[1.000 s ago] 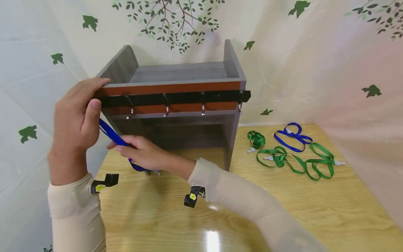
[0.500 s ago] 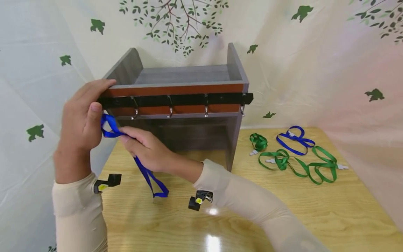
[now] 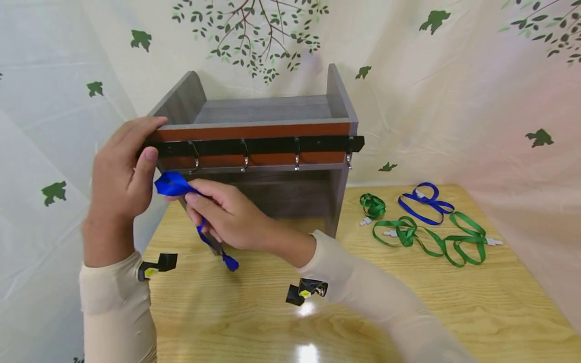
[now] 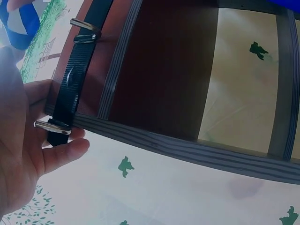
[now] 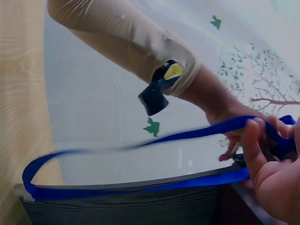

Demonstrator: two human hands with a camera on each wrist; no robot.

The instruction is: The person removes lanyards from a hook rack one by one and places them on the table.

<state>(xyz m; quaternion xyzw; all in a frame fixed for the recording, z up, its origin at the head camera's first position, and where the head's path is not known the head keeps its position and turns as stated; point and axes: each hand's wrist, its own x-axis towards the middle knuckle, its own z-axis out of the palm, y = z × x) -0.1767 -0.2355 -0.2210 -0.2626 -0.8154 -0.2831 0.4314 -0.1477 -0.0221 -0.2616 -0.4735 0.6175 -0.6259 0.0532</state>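
My left hand (image 3: 122,176) holds the left front corner of a grey shelf unit (image 3: 268,103), fingers over its top edge. The left wrist view shows that hand's fingers around the end of a black hook strip (image 4: 70,79), beside a metal hook (image 4: 52,126). A blue lanyard (image 3: 172,184) is pinched in my right hand (image 3: 231,214), just below the strip's left end. Its upper loop opens toward the left hand; the rest hangs below the fingers. In the right wrist view the hanging lanyard (image 5: 201,132) forms a long loop with a pale clip at its end.
Several silver hooks (image 3: 245,160) line the black strip on a red-brown board. On the wooden table (image 3: 363,282), right of the shelf, lie another blue lanyard (image 3: 426,201) and green lanyards (image 3: 404,231) with pale clips. A patterned cloth backdrop (image 3: 408,101) stands behind.
The right hand has moved slightly up and right, and the blue lanyard's upper loop has widened, then turned flatter near the strip's left end. The left hand keeps its hold on the corner.
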